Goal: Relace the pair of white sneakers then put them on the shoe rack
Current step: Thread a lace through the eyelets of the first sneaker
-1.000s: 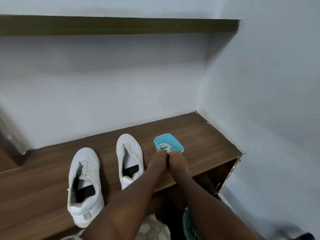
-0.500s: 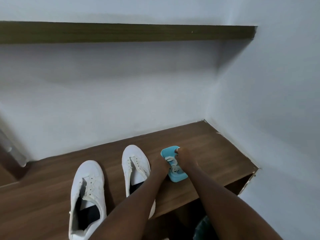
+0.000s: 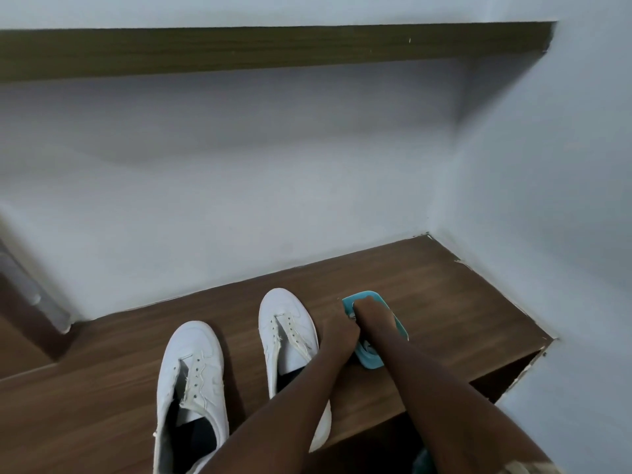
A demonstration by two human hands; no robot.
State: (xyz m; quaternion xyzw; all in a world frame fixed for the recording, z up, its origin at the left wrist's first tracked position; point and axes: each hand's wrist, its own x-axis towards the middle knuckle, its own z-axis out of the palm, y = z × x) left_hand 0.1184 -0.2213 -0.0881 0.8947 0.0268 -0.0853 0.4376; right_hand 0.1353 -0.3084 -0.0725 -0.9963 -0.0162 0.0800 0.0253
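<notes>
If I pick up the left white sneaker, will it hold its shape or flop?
The left unlaced white sneaker will probably sag open: its eyelets are empty and the flaps already gape. Sitting flat on the brown wooden shelf, it likely won't roll.

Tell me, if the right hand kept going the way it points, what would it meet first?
Probably the far rim of the blue tray, which the right hand reaches into; past that, bare wooden shelf, then the white wall. Depth unclear.

light: soft, even, rather dim, no glare | shadow: broad grey band beneath upper shelf (image 3: 273, 49) across back wall (image 3: 239, 200) | focus: slight softness throughout | distortion: wide-angle bending at frame edges, strongest lower left
</notes>
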